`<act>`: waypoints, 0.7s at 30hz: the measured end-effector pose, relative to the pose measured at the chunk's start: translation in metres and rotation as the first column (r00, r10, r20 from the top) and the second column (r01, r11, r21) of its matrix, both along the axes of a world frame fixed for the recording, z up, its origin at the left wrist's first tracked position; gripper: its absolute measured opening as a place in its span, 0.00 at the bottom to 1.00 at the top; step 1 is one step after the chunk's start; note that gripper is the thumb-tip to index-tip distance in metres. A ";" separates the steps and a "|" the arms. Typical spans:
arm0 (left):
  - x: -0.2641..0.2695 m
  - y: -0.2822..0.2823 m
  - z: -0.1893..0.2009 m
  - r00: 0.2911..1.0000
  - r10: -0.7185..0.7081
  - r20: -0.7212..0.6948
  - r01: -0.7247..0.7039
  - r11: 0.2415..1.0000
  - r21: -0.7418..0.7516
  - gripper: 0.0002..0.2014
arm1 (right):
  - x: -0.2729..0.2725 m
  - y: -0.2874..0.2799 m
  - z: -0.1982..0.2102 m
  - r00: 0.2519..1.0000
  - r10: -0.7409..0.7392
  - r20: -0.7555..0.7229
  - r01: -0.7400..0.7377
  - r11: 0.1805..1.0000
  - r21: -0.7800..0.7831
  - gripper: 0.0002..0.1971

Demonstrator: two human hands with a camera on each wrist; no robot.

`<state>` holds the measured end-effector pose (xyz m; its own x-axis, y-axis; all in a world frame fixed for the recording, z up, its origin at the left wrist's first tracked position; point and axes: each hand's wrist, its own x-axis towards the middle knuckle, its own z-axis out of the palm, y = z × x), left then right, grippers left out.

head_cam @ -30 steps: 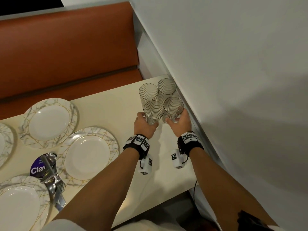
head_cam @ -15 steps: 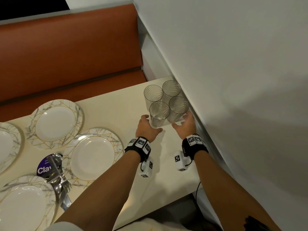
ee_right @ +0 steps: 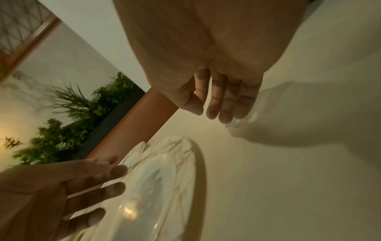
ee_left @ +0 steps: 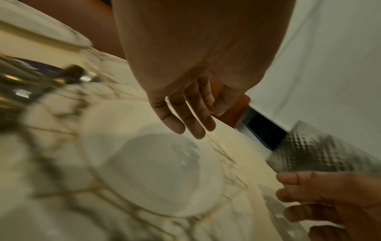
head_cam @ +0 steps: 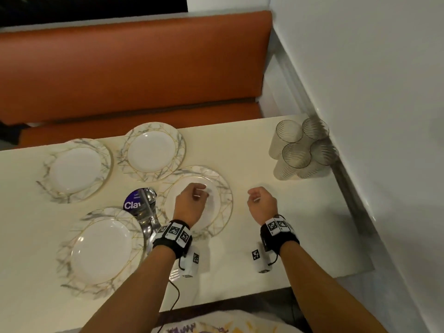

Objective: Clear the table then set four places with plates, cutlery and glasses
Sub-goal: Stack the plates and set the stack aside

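Several ribbed clear glasses [head_cam: 300, 150] stand bunched in the table's far right corner, against the wall. Several marble-patterned plates lie on the cream table [head_cam: 264, 236]: two at the back [head_cam: 77, 169] [head_cam: 152, 153], one near the front left [head_cam: 101, 251], one in the middle [head_cam: 223, 200]. My left hand [head_cam: 192, 200] hovers over that middle plate [ee_left: 156, 171], its fingers [ee_left: 185, 117] loose and empty. My right hand [head_cam: 260, 200] hangs above bare table to the plate's right, its fingers [ee_right: 222, 101] nearly straight and holding nothing. A pile of cutlery [head_cam: 149, 212] lies on a purple disc [head_cam: 131, 203].
An orange bench [head_cam: 134, 68] runs along the table's far side. A white wall [head_cam: 360, 92] with a metal ledge borders the table's right edge. Bare tabletop stretches between the middle plate and the glasses.
Both hands have let go of the bunched glasses and drawn back toward me. The left hand now hangs over the middle plate. The glasses stay in the far right corner.
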<state>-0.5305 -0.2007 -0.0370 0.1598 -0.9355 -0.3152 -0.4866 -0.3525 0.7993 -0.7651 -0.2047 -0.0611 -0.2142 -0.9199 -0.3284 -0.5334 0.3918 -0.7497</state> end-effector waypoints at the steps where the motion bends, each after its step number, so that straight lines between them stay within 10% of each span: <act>1: 0.020 0.006 0.001 0.999 0.033 -0.006 -0.033 0.999 -0.004 0.08 | 0.015 -0.001 0.000 1.000 0.012 0.001 -0.012 1.000 0.019 0.14; 8: 0.128 0.038 0.009 0.973 0.224 -0.058 -0.225 0.974 -0.003 0.09 | 0.091 -0.005 0.004 0.997 -0.041 -0.063 0.055 0.968 0.243 0.29; 14: 0.189 0.045 0.009 0.954 0.251 -0.162 -0.253 0.967 0.006 0.09 | 0.097 -0.010 0.019 0.984 -0.157 -0.087 0.174 0.952 0.253 0.12; 21: 0.212 0.034 0.025 0.962 0.207 -0.176 -0.213 0.977 -0.018 0.06 | 0.097 -0.024 0.074 0.970 -0.241 0.034 0.241 0.970 -0.005 0.13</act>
<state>-0.3184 -0.1665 -0.0119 0.3003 -0.8979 -0.3218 -0.2589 -0.4014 0.8785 -0.6677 -0.2290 0.0131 -0.4192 -0.8454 -0.3311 -0.3994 0.4992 -0.7690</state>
